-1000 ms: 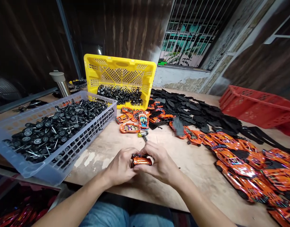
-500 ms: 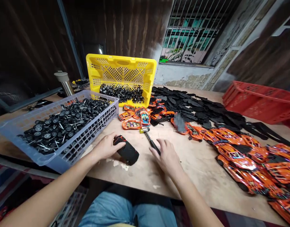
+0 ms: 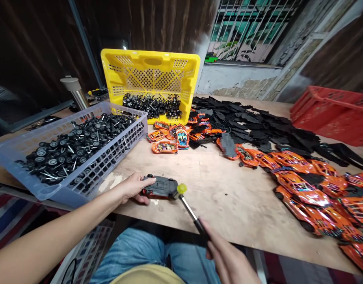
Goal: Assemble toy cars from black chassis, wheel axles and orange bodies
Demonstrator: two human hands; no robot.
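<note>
left hand [image 3: 133, 188] pins orange toy car [image 3: 159, 187] (black underside up), mallet [image 3: 187, 205] touching.

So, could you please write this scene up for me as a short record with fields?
Left hand: holds toy car on the table, black underside up
Right hand: grips hammer, its yellow head at the car's right end
Pale basket: black wheels on axles
Yellow crate: more of the same
Far side: black plates in a heap
Right side: orange car bodies, red crate
</note>
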